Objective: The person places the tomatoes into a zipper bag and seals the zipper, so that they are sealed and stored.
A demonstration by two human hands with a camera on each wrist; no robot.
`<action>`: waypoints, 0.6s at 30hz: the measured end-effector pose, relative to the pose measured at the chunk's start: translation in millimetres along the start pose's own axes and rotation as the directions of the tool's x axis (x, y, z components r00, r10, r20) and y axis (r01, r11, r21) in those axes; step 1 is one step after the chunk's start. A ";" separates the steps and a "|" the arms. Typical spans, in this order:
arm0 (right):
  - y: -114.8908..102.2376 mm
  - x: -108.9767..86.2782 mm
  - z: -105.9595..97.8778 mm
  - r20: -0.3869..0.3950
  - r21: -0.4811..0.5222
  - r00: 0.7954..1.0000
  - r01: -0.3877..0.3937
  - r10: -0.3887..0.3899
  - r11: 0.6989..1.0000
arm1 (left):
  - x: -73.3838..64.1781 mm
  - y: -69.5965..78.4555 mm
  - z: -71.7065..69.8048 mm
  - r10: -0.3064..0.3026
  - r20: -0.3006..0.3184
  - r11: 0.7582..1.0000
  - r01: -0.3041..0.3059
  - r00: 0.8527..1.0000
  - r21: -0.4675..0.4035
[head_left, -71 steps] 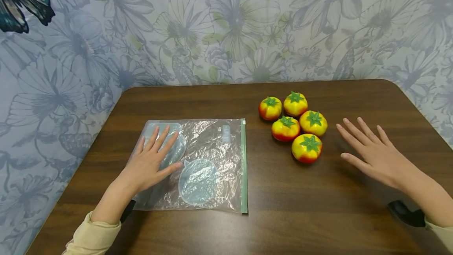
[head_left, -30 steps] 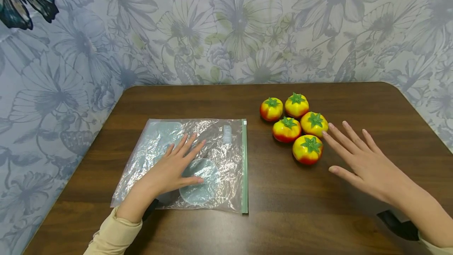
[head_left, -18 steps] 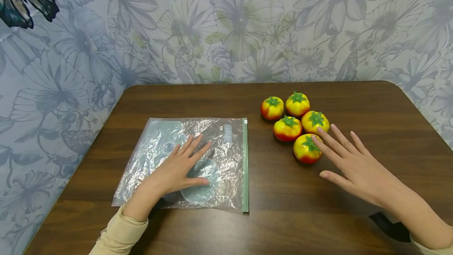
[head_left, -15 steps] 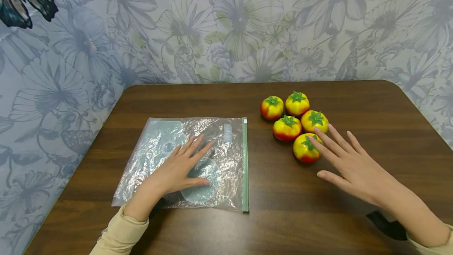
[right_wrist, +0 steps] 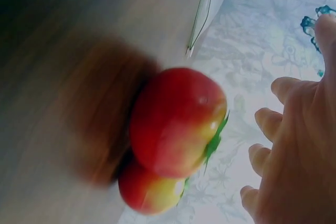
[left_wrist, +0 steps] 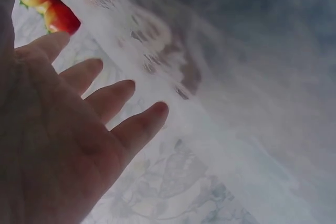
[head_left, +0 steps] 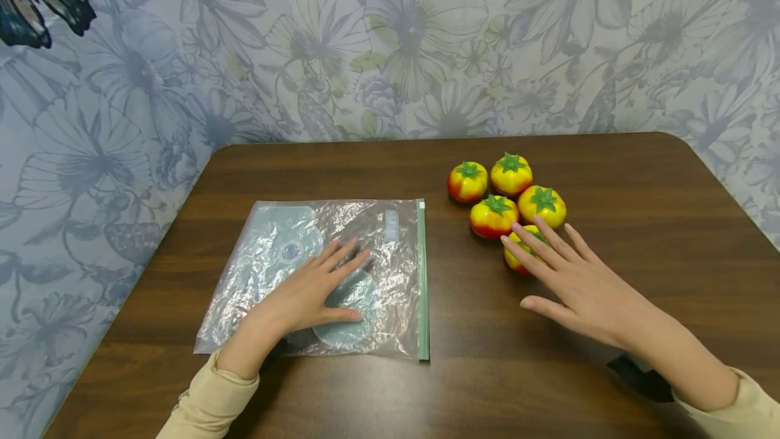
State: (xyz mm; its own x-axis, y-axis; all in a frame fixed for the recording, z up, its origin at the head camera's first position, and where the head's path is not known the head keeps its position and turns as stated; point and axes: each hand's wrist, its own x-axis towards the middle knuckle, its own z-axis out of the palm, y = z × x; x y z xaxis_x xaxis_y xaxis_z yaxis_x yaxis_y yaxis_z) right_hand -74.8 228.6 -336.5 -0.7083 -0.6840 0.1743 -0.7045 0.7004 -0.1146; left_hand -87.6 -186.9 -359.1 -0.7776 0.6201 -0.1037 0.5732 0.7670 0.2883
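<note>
A clear zip bag point(head_left: 396, 303) with a green closure strip and pale blue round patches lies flat on the table. My left hand point(head_left: 301, 300) hovers low over it in the head view, fingers spread; its fingers point(left_wrist: 142, 127) are straight in the left wrist view. At the right, my right hand point(head_left: 585, 297) is over the nearest tomato point(head_left: 514, 261), a shiny red-and-yellow one with a green star-shaped top. Its extended fingers partly hide that tomato in the head view. In the right wrist view the fingers stand apart from the large tomato point(right_wrist: 173, 124). Neither hand holds anything.
Several similar tomatoes sit close together behind the nearest one, among them a front-left tomato point(head_left: 492, 219) and a rear tomato point(head_left: 512, 173). The brown wooden table point(head_left: 475, 371) backs onto a flower-patterned wall covering point(head_left: 451, 53).
My right hand has moved left from beside the tomatoes to over the nearest one. My left hand has shifted right across the bag. Bag and tomatoes stay put.
</note>
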 end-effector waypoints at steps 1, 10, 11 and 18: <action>-1.5 1.3 0.7 0.003 -0.003 1.000 0.005 -0.005 1.000 | 0.0 -0.3 0.2 0.004 0.003 1.000 -0.004 1.000 0.000; -18.0 15.3 6.8 0.052 0.014 0.998 0.026 -0.027 1.000 | -0.2 -0.4 1.6 0.017 0.030 1.000 -0.017 0.999 0.019; -20.1 17.4 7.6 0.059 0.023 0.998 0.030 -0.032 0.999 | -0.3 -0.5 1.7 0.015 0.035 1.000 -0.015 0.999 0.024; -32.5 32.8 15.3 0.077 0.091 0.994 0.072 -0.079 0.993 | -0.2 -1.5 2.4 0.007 0.052 1.000 -0.007 0.999 0.010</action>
State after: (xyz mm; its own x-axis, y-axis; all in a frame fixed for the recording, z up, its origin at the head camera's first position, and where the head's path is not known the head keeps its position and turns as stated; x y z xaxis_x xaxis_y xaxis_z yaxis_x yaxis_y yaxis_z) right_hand -75.9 180.2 -342.0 -0.6518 -0.7507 0.1073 -0.7546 0.6280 -0.1903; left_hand -87.6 -187.7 -361.8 -0.7594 0.6328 -0.1511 0.5812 0.7642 0.2795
